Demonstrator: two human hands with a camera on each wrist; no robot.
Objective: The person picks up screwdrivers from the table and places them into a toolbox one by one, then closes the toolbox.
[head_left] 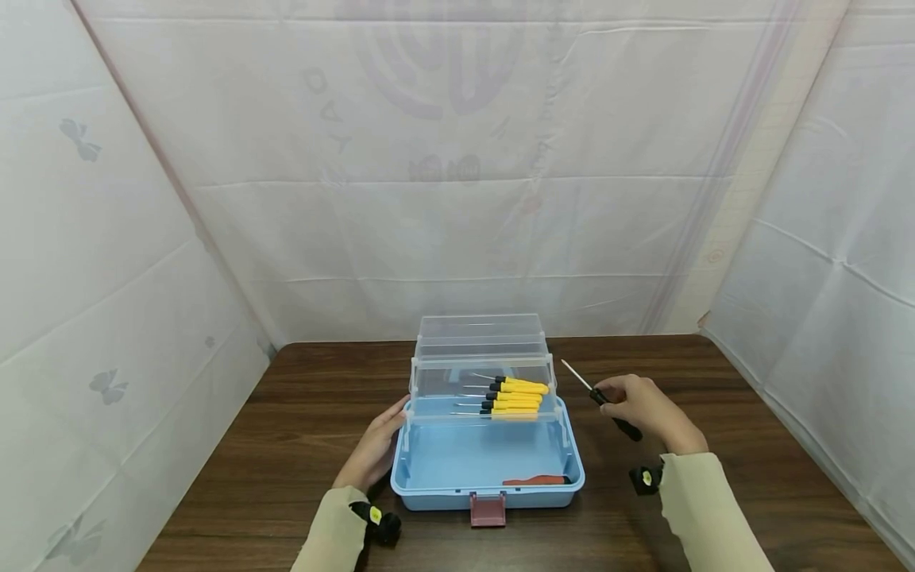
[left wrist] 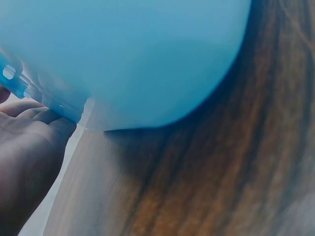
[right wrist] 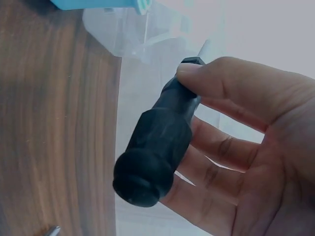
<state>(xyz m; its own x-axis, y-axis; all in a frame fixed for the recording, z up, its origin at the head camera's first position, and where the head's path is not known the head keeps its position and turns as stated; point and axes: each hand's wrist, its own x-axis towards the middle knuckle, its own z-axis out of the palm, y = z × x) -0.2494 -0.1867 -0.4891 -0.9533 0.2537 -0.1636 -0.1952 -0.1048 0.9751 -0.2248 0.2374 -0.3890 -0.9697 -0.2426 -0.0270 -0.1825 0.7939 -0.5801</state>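
Note:
A light blue toolbox (head_left: pixel 488 498) with a pink latch (head_left: pixel 488 510) stands on the table, its clear lid and tray raised. Against its left side rests my left hand (head_left: pixel 373 451), fingers extended along the wall; the left wrist view shows that hand (left wrist: pixel 32 142) beside the blue wall (left wrist: pixel 147 64). My right hand (head_left: pixel 646 409) is right of the box, pinching a black-handled screwdriver (right wrist: pixel 157 137) between thumb and fingers, its shaft pointing up and left. In the clear tray lie several yellow-handled screwdrivers (head_left: pixel 518 397). A red-handled tool (head_left: pixel 538 480) lies in the box's bottom near the front wall.
The dark wood table (head_left: pixel 329 381) reaches back to a white sheet wall (head_left: pixel 457 238), with sheets on both sides too. A small metal tip (right wrist: pixel 53 231) shows at the lower left of the right wrist view.

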